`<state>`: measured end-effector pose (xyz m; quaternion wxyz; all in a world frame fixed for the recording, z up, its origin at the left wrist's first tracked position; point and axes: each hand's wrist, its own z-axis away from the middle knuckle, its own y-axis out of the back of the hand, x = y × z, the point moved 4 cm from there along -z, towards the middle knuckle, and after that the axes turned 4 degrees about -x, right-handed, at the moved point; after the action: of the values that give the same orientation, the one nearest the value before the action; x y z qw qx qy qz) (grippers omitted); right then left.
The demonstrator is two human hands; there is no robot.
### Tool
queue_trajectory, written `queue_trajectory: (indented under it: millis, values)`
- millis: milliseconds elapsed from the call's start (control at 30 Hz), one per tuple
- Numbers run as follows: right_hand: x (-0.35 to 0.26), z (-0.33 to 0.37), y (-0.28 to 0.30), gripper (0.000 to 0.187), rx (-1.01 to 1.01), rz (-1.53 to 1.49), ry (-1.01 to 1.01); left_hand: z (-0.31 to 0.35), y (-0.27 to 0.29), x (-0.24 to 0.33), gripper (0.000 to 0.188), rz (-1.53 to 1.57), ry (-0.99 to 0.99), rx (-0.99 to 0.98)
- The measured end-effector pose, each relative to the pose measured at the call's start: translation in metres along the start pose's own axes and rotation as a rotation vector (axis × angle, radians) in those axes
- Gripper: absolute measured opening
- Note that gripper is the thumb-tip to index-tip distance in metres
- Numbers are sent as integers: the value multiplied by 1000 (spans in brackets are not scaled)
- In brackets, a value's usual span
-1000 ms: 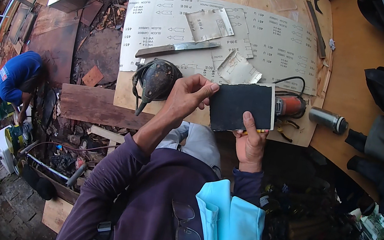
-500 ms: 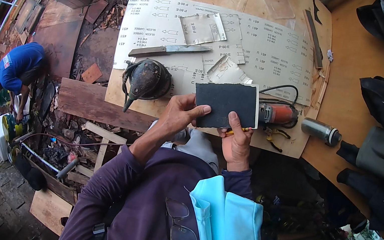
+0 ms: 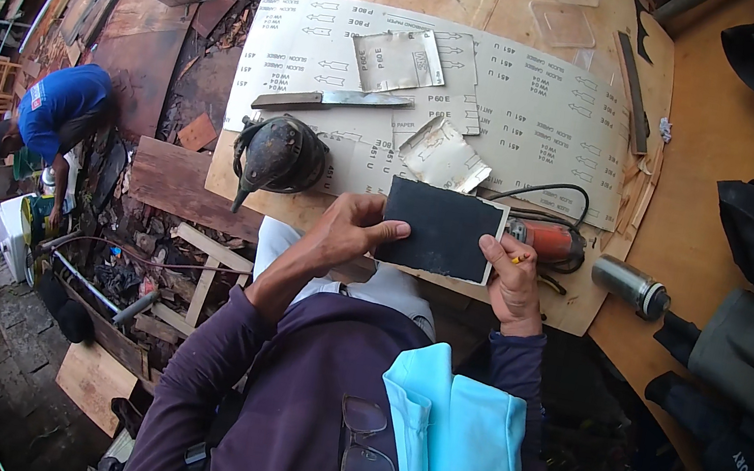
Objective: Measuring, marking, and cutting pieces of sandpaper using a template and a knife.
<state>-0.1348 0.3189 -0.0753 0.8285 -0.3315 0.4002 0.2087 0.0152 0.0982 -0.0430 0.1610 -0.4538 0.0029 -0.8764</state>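
Observation:
A rectangular piece of sandpaper (image 3: 438,230), dark grit face up with a thin pale edge, spans both hands above the table's near edge. My left hand (image 3: 344,232) grips its left side, thumb on top. At the right edge, my right hand (image 3: 515,281) pinches it between thumb and fingers; a small yellow thing, perhaps a pencil, shows among those fingers. Just beyond lie large pale sandpaper sheets (image 3: 544,129), backs up, with a curled torn piece (image 3: 445,154) and a folded one (image 3: 398,61) on them. A long flat blade with a dark handle (image 3: 332,101) rests there too.
A grimy dark power tool (image 3: 283,155) stands left of my hands. To the right are a red corded power tool (image 3: 546,240), partly hidden pliers and a metal bottle (image 3: 630,287). Dark clothes lie farther right. A person in blue (image 3: 61,111) bends over at the left among scrap wood.
My right hand has shifted from the sandpaper's lower edge to its right edge. The sandpaper sits slightly lower and more level. The view has shifted a little.

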Motion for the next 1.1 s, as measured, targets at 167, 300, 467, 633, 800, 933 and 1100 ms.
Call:
queue_trajectory:
  millis: [167, 300, 467, 633, 800, 933, 1100]
  values:
    - [1, -4, -10, 11, 11, -50, -40, -9, 5, -9, 27, 46, -47, 214]
    - [10, -4, -1, 14, -29, 9, -27, -18, 15, -19, 25, 166, -121, 276]
    - [1, 3, -16, 16, 22, -4, -35, -23, 22, -17, 26, 117, -222, 290]
    - [5, -8, -19, 13, 92, -182, -33, -17, 18, -14, 29, 101, -72, 120]
    - [16, -9, -18, 36, -2, -336, -57, -8, 21, -30, 32, 25, -64, 158]
    - [8, -4, -24, 39, 19, -309, -31, -10, 14, 7, 33, 1, -63, 56]
    - [-3, -31, -14, 26, 132, -221, 30, -36, 94, 90, 29, -669, -342, 230]
